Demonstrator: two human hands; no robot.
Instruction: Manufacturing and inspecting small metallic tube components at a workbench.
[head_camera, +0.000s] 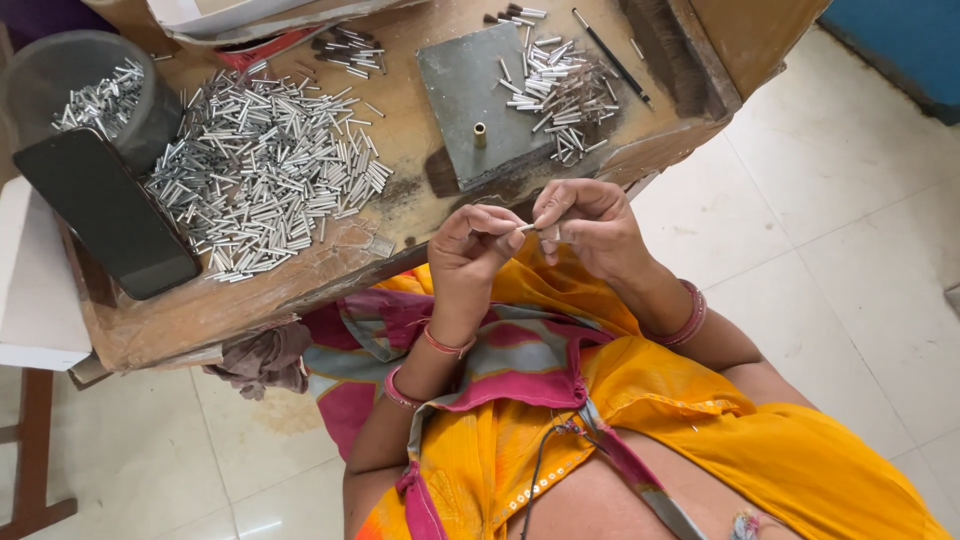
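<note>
My left hand (470, 250) and my right hand (592, 222) meet just off the near edge of a worn wooden worktop (400, 215). Both pinch a small silver metal tube (526, 228) between their fingertips. What else the right fingers hold is too small to tell. A large heap of the same silver tubes (265, 170) lies on the worktop to the left. A grey metal plate (470, 85) with a short brass peg (479, 133) sits right behind my hands. A smaller scatter of tubes (560, 85) lies across the plate's right side.
A dark round container (60, 60) holding more tubes stands at the far left, with a black phone (105, 210) lying beside it. A thin black rod (610, 55) and some darker tubes (350, 50) lie at the back. A cloth (265, 355) hangs under the worktop's edge.
</note>
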